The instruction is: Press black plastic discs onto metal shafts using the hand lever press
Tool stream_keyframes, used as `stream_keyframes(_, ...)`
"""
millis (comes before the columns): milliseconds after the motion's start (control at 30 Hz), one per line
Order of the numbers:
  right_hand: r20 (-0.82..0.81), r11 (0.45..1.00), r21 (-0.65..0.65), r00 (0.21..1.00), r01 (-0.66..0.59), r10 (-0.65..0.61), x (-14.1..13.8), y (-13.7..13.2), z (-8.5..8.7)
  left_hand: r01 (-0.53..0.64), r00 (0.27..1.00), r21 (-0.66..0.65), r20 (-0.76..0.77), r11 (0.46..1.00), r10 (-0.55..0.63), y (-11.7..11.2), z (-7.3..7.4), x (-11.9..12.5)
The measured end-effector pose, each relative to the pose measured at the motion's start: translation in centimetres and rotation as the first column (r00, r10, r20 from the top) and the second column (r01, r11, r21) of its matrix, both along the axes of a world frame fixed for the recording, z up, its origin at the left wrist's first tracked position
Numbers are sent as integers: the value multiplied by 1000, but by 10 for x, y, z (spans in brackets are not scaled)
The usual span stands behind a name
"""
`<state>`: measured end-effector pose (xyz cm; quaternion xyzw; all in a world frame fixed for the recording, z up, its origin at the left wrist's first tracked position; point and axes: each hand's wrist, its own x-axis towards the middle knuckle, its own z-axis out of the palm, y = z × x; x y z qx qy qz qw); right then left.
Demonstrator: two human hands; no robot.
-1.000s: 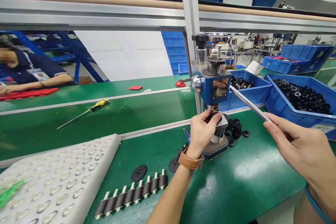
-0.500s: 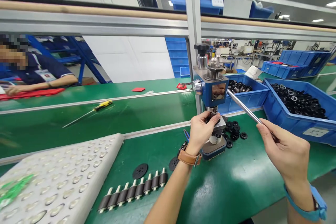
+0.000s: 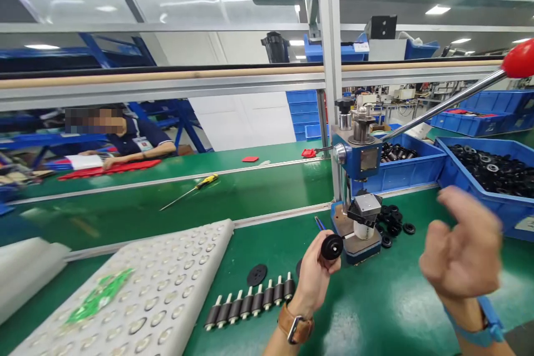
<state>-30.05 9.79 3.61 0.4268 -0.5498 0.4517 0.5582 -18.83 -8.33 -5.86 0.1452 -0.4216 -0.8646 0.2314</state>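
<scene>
My left hand (image 3: 314, 271) is closed around a roller (image 3: 332, 247) with a round black end disc and a pale shaft, tilted so the disc faces me. It is in front of the blue hand press (image 3: 362, 157), clear of its ram. My right hand (image 3: 463, 247) is blurred by motion, fingers loosely curled and apart, with nothing visible in it. The press lever (image 3: 444, 104) with its red knob (image 3: 519, 59) slants up to the right, untouched. Below the ram a metal block fixture (image 3: 367, 204) sits on a white cylinder (image 3: 364, 230).
Several dark rollers (image 3: 252, 301) stand in a row beside a black disc (image 3: 256, 275). A white foam tray (image 3: 200, 283) lies left. Loose black rings (image 3: 392, 219) and blue bins (image 3: 479, 189) are right. A screwdriver (image 3: 189, 192) lies farther back; a co-worker (image 3: 142, 139) sits beyond.
My left hand has come out from under the press ram toward me, holding the roller. My right hand has let go of the lever, which has swung up. The view has shifted.
</scene>
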Motion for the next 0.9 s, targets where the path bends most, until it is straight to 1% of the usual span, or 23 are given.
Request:
stream_keyframes(33, -19, 990, 91, 994, -108, 111, 5, -12, -21, 5, 1000, 86, -16, 996, -4, -1, -8, 1)
stream_keyframes(67, -26, 961, 183, 976, -209, 218, 10, -24, -41, 12, 1000, 168, -26, 986, -8, -2, -16, 2)
stream_keyframes(100, -24, 920, 264, 952, -290, 306, 14, -35, -60, 16, 1000, 241, -30, 970, -9, -2, -22, 2)
stream_keyframes(133, 6, 881, 321, 931, -347, 365, 17, -44, -78, 12, 1000, 299, -23, 954, -6, -2, -27, 2)
stream_keyframes(200, 143, 823, 382, 907, -420, 397, 21, -58, -106, -24, 1000, 363, 16, 932, 19, 0, -34, 2)
stream_keyframes(267, 271, 792, 401, 885, -461, 378, 23, -65, -123, -71, 997, 380, 65, 922, 50, 3, -38, 3)
stream_keyframes(300, 309, 782, 405, 876, -473, 370, 24, -65, -128, -86, 995, 379, 83, 921, 59, 5, -38, 3)
stream_keyframes(367, 331, 766, 420, 868, -487, 370, 24, -64, -133, -100, 993, 369, 102, 924, 66, 9, -37, 3)
stream_keyframes(533, 359, 724, 469, 858, -505, 367, 21, -61, -135, -119, 989, 352, 125, 928, 80, 17, -32, 0)
stream_keyframes(733, 266, 701, 561, 898, -440, 351, 17, -61, -135, -108, 989, 388, 133, 915, 60, 16, -39, -4)
stream_keyframes(800, 301, 694, 560, 891, -453, 339, 17, -61, -135, -102, 990, 391, 129, 915, 55, 15, -40, -4)
stream_keyframes(900, 407, 705, 495, 852, -508, 329, 17, -61, -138, -93, 991, 362, 119, 928, 53, 16, -39, -3)
